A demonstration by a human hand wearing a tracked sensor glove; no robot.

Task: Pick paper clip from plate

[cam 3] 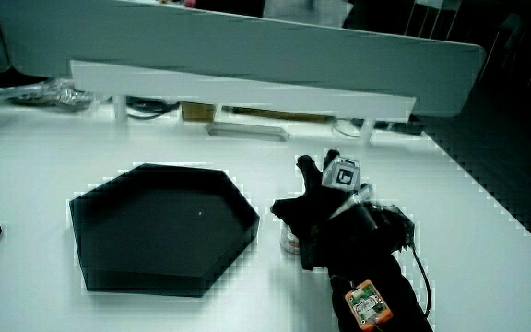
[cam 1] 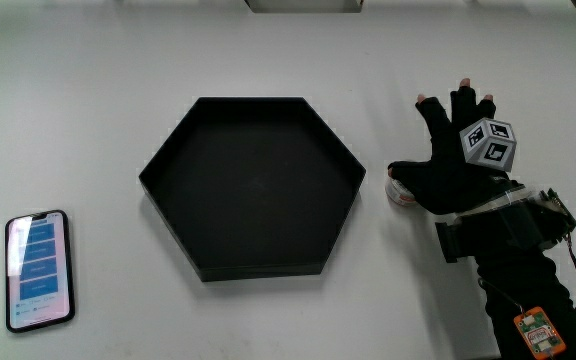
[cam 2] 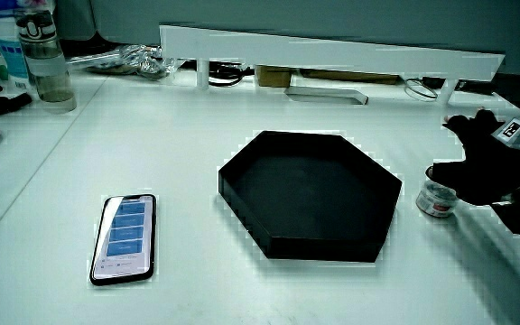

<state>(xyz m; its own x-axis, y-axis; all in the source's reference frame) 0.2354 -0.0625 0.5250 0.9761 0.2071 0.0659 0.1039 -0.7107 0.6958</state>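
The plate is a black hexagonal tray with raised walls, lying flat at the worktop's middle. No paper clip is discernible inside it; in a side view its floor looks dark and bare.

white table bears hexagonal tray, phone, jar.

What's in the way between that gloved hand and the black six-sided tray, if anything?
Only a small round jar, standing on the table between the hand and the tray, partly under the thumb. The tray is open above. No paper clip can be made out in it.
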